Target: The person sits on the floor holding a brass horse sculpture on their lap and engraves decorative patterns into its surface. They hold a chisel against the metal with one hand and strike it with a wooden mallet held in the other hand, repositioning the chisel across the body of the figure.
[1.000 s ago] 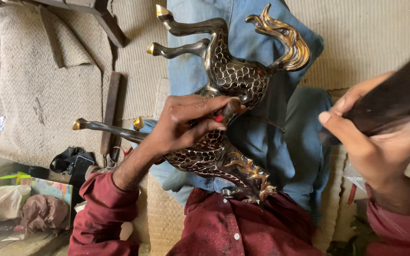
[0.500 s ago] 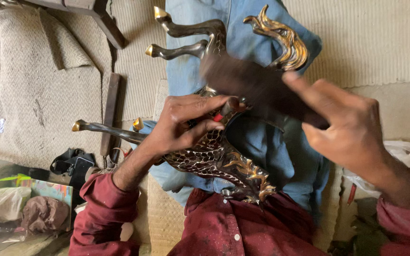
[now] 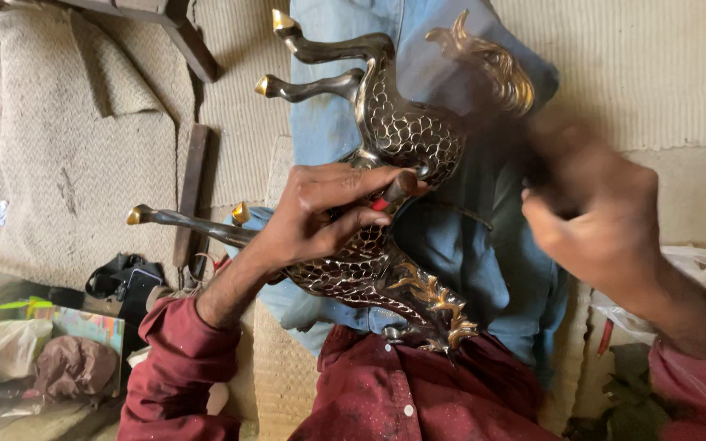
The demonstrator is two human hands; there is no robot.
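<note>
Metal horse figure steadied across the lap, one hand pinching a small tool against it.

Left hand (image 3: 328,214): fingers (image 3: 369,181) closed on a short dark tool with a red band (image 3: 394,191), its tip pressed to the scaled flank of the horse figure (image 3: 386,196), which lies on its side over blue cloth (image 3: 459,245) on the person's lap, legs toward the woven mat (image 3: 83,163). Right hand (image 3: 598,220): blurred beside the gold tail; whether its fingers grip anything cannot be told. Risk, in my judgement: the tool tip could skid off the curved flank and score the finish (only one hand steadies the figure). The thin legs overhang the cloth edge. Open mat lies to the left; the wooden strip (image 3: 191,192) and bags (image 3: 10,347) crowd that lower corner.
</note>
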